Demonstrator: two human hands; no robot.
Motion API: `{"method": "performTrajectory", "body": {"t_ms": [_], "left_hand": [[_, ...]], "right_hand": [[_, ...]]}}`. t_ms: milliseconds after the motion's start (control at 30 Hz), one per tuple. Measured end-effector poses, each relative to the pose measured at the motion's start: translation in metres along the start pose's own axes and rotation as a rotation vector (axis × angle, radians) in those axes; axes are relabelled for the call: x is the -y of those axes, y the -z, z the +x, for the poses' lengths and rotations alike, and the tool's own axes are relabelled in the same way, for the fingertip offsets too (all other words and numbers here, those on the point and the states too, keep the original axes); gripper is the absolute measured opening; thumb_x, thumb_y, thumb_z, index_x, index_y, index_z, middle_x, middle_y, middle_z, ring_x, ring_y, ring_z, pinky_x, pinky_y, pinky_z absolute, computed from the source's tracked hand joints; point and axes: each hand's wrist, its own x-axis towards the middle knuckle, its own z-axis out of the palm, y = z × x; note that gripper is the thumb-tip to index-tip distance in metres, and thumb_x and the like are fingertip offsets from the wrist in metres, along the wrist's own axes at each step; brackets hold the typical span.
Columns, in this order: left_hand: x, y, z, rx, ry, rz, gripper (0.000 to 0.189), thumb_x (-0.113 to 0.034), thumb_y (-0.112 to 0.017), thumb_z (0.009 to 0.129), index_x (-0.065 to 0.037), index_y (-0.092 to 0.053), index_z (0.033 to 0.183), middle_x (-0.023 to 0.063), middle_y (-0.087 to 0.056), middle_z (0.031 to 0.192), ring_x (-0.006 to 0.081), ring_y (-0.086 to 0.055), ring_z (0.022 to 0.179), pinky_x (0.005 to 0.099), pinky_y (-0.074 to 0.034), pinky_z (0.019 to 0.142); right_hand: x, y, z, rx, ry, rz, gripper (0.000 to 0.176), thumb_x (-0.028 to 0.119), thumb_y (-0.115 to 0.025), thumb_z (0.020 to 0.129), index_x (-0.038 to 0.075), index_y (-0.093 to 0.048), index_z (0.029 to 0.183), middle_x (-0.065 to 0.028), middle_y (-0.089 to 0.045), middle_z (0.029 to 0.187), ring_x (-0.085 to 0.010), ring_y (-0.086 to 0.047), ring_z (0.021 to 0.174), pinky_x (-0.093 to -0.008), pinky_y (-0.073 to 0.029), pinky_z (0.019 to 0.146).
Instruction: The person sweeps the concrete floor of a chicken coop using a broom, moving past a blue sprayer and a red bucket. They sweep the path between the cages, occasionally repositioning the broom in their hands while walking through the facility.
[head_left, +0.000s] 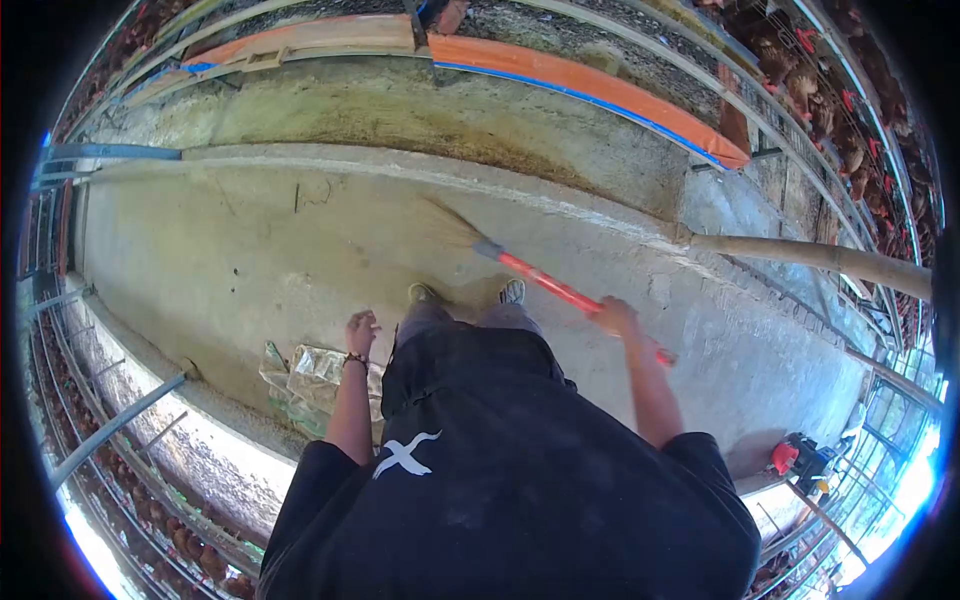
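Observation:
My right hand (615, 317) is wrapped round the red handle of a broom (545, 281), close to the handle's end. The broom slants up and left across the concrete floor, its straw bristles (447, 222) smeared by motion beyond my feet. My left hand (362, 332) is raised in front of my left side, fingers loosely bent and a little apart, with nothing in it. Below and left of it in the view lie crumpled plastic sacks (318, 372) on the floor.
A low concrete curb (420, 168) runs across the far side. Beyond it hangs an orange tarp strip (580, 85). A bamboo pole (815, 252) juts in from the right. Hens (803, 85) stand in cages along the sides. A red and black machine (795, 457) sits at lower right.

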Motion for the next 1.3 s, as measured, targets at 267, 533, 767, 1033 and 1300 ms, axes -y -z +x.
{"method": "performTrajectory", "body": {"t_ms": [267,533,767,1033,1300], "left_hand": [[0.038,0.057,0.052,0.005,0.062,-0.084,0.019,-0.014,-0.048,0.078,-0.004,-0.058,0.091,0.0064,-0.061,0.077,0.0132,-0.06,0.059,0.0217,-0.042,0.047],[0.052,0.194,0.072,-0.077,0.398,-0.272,0.018,-0.013,-0.051,0.077,-0.005,-0.057,0.092,0.0075,-0.059,0.075,0.0178,-0.057,0.058,0.0254,-0.041,0.045],[0.034,0.297,0.14,-0.176,0.219,-0.257,0.018,-0.017,-0.054,0.078,-0.005,-0.055,0.091,0.0068,-0.056,0.073,0.0175,-0.055,0.052,0.0249,-0.037,0.037],[0.132,0.321,0.156,0.421,0.198,-0.733,0.02,-0.019,-0.051,0.079,-0.007,-0.054,0.094,0.0065,-0.057,0.077,0.0164,-0.058,0.066,0.0246,-0.043,0.045],[0.233,0.326,0.046,0.158,-0.174,0.623,0.03,-0.026,-0.048,0.078,-0.003,-0.062,0.09,0.0198,-0.06,0.09,0.0329,-0.056,0.087,0.038,-0.042,0.078]], "right_hand": [[-0.113,0.064,-0.086,-0.083,-0.629,0.114,0.036,0.028,-0.064,0.068,-0.003,-0.061,0.087,-0.0146,-0.062,0.072,-0.0221,-0.061,0.056,-0.0333,-0.048,0.042],[0.105,-0.07,0.046,-0.173,-0.378,0.127,0.035,0.028,-0.054,0.069,0.001,-0.059,0.09,-0.0218,-0.06,0.086,-0.0339,-0.06,0.084,-0.044,-0.047,0.068],[0.442,-0.031,-0.034,0.011,0.043,0.006,0.038,0.031,-0.052,0.072,0.008,-0.058,0.102,-0.0184,-0.058,0.101,-0.0324,-0.054,0.098,-0.043,-0.042,0.084],[0.254,-0.052,-0.041,0.196,0.129,0.394,0.034,0.031,-0.058,0.075,0.004,-0.056,0.096,-0.0048,-0.054,0.064,-0.0148,-0.051,0.054,-0.0322,-0.043,0.051],[0.099,-0.037,-0.132,-0.064,-0.481,0.372,0.028,0.02,-0.054,0.072,-0.001,-0.057,0.092,-0.0157,-0.06,0.075,-0.023,-0.06,0.059,-0.0352,-0.048,0.049]]}}
